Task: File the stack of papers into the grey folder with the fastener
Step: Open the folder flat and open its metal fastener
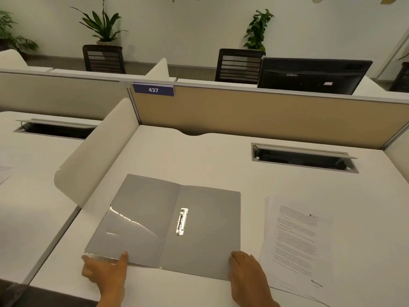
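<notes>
From the head camera, we see the grey folder [163, 227] lying open and flat on the white worktop [199, 160], its spine running away from us. The metal fastener [182, 221] sits just right of the spine, and it looks closed and bare: no sheet is threaded on it. A clear pocket [124, 231] covers the lower part of the left flap.

Our left hand [106, 273] rests at the folder's near left edge, fingers spread flat and thumb on the cover, pressing rather than clamping anything. Our right hand [247, 275] lies at the near right corner, fingers extended and together, touching the edge but closed on nothing.

The stack of papers [296, 244] lies on the worktop just right of the folder, printed side up and slightly fanned at its near edge, not overlapping the cover.

We judge the task to be at an early stage: the folder is opened and laid out, while releasing the fastener, threading the sheets, clamping them and closing the cover are all left. Whether the sheets are punched we cannot tell.
</notes>
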A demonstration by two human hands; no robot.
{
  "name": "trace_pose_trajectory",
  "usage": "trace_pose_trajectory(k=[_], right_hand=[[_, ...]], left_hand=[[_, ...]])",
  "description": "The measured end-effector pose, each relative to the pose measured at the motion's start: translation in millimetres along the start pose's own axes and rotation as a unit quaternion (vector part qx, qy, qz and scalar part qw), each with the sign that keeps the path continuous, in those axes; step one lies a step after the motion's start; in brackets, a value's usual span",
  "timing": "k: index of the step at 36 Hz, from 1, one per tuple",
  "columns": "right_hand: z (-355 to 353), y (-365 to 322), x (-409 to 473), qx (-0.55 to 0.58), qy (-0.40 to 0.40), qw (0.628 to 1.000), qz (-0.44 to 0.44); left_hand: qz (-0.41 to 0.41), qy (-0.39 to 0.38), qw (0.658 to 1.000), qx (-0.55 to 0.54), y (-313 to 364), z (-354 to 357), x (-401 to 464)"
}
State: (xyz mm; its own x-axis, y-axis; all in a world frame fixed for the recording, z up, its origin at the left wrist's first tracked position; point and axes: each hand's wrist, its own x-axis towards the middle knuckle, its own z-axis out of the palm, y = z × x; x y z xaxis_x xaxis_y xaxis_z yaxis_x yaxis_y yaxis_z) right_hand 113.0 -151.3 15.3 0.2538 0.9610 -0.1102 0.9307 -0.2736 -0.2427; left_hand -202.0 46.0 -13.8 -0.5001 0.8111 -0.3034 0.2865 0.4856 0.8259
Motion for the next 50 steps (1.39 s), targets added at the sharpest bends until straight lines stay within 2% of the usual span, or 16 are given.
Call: trace_pose_trajectory(k=[3, 10, 17, 22, 28, 33, 41, 50], right_hand=[[2.6, -1.6, -0.7, -0.004, 0.007, 1.0, 0.008], [7.8, -4.7, -3.6, -0.005, 0.014, 1.0, 0.018], [13.6, -4.6, -1.0, 0.0, -0.008, 1.0, 0.021], [15.2, -4.3, 7.8, 0.024, -0.023, 0.999, 0.017], [16.0, -15.7, 33.1, 0.041, -0.031, 0.998, 0.034], [15.4, -40.0, 68.8, 0.085, -0.048, 0.994, 0.052], [14.2, -78.9, 129.4, 0.148, -0.051, 0.986, 0.059], [26.2, -105.9, 171.0, 0.233, -0.054, 0.963, 0.125]], left_hand=[[0.03, 0.003, 0.995, 0.093, 2.7, 3.4, -2.8], [0.137, -0.018, 0.967, 0.214, 5.4, 15.4, -4.8], [0.234, -0.146, 0.914, 0.298, 5.7, 35.1, 2.5], [0.273, -0.241, 0.887, 0.285, 14.9, 54.6, 4.0], [0.289, -0.309, 0.836, 0.35, 27.3, 76.5, 8.2], [0.302, -0.317, 0.782, 0.443, 21.1, 88.0, 6.0], [0.301, -0.323, 0.779, 0.445, 15.6, 90.4, 9.7], [0.303, -0.326, 0.78, 0.439, 11.1, 91.1, 12.1]])
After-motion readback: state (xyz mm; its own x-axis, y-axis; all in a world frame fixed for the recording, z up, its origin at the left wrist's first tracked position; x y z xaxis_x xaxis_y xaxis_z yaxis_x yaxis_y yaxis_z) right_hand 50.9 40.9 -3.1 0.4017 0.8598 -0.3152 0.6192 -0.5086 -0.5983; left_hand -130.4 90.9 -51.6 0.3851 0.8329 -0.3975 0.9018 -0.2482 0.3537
